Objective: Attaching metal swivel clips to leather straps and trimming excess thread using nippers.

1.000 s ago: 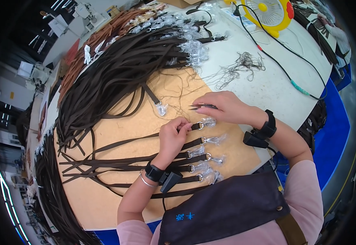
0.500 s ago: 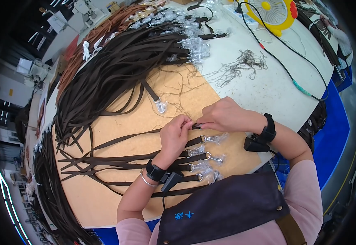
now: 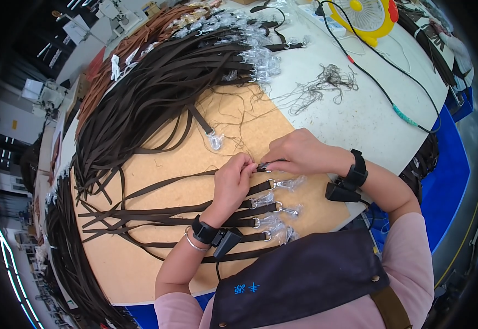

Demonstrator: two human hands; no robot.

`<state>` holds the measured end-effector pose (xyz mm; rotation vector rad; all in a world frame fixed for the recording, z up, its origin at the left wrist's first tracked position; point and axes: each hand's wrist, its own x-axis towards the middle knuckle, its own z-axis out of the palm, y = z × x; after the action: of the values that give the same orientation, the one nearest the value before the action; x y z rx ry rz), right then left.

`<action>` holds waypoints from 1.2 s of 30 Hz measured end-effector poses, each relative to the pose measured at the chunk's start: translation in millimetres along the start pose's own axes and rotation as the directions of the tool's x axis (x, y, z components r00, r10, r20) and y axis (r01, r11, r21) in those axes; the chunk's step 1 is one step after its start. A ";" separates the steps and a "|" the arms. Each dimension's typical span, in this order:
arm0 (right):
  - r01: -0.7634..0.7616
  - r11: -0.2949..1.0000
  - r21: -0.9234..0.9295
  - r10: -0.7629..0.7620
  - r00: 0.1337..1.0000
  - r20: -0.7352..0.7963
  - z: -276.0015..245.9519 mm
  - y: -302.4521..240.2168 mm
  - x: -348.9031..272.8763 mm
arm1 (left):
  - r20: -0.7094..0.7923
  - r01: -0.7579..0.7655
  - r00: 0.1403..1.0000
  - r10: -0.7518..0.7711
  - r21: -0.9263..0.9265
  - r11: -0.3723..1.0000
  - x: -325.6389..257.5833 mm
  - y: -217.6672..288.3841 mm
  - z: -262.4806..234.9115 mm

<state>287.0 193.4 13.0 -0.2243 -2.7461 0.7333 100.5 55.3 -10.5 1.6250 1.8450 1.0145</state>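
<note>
My left hand (image 3: pixel 232 180) is closed on the end part of a dark brown strap (image 3: pixel 165 185), its thumb and fingers pinched together. The strap's tail runs off to the left across the tan board. My right hand (image 3: pixel 304 154) is closed too, its fingertips meeting the left ones over the strap. A small dark thing with a metallic glint (image 3: pixel 272 162) shows at the right fingertips; its kind is unclear. Just nearer to me lie several similar straps (image 3: pixel 167 210), ending in metal snap hooks (image 3: pixel 286 185) wrapped in clear plastic.
A big heap of dark straps (image 3: pixel 156 82) covers the far left, its hooks in plastic. One plastic-wrapped hook (image 3: pixel 214 140) lies apart on the tan board (image 3: pixel 140 279). Loose threads (image 3: pixel 329 82), a yellow fan (image 3: pixel 360 16) and a black cable (image 3: pixel 373 82) are at the far right.
Both hands have shifted very slightly left, still pinching at the same strap end. The glinting thing at the right fingertips shows a little more. The other straps lie as before.
</note>
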 end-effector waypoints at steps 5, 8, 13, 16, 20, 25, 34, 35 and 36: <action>-0.005 0.999 -0.046 0.007 0.999 0.038 1.8 -2.1 2.5 | -0.016 -0.052 0.998 0.053 0.046 0.998 -0.9 -4.2 2.1; 0.012 0.998 -0.068 -0.009 0.999 0.037 4.5 -0.9 1.6 | -0.007 -0.072 0.997 0.073 0.069 0.995 1.5 -2.2 4.2; -0.024 0.999 -0.035 0.025 0.999 0.028 1.8 6.5 1.5 | 0.146 0.250 0.965 -0.220 -0.237 0.939 15.7 -2.4 -6.9; -0.217 0.962 0.168 0.214 0.976 0.035 -17.3 31.5 -1.2 | 0.051 -0.104 0.994 0.101 0.056 0.993 48.6 -1.0 -24.6; -0.320 0.880 0.351 0.438 0.832 -0.341 -13.1 56.6 -8.4 | 0.389 -0.376 0.902 0.185 0.501 0.779 66.2 29.1 -35.3; -0.280 0.753 0.595 0.457 0.873 -0.168 -11.0 41.9 22.1 | 0.343 -0.370 0.918 0.199 0.560 0.741 64.9 20.7 -60.7; -0.278 -0.019 0.961 0.440 0.861 0.257 42.7 47.6 77.3 | 0.298 -0.282 0.948 0.116 0.610 0.740 9.9 13.1 -91.7; -0.220 0.002 0.976 0.541 0.821 0.184 34.1 65.1 68.5 | 0.284 -0.290 0.948 0.144 0.583 0.759 3.9 7.2 -95.3; -0.195 0.041 0.980 0.605 0.786 0.131 17.1 86.0 54.4 | 0.271 -0.273 0.953 0.134 0.582 0.766 -2.2 1.7 -97.6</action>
<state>236.6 271.4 -32.0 -0.7574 -1.2741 2.2223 27.7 32.2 50.3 2.2502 1.9912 0.2713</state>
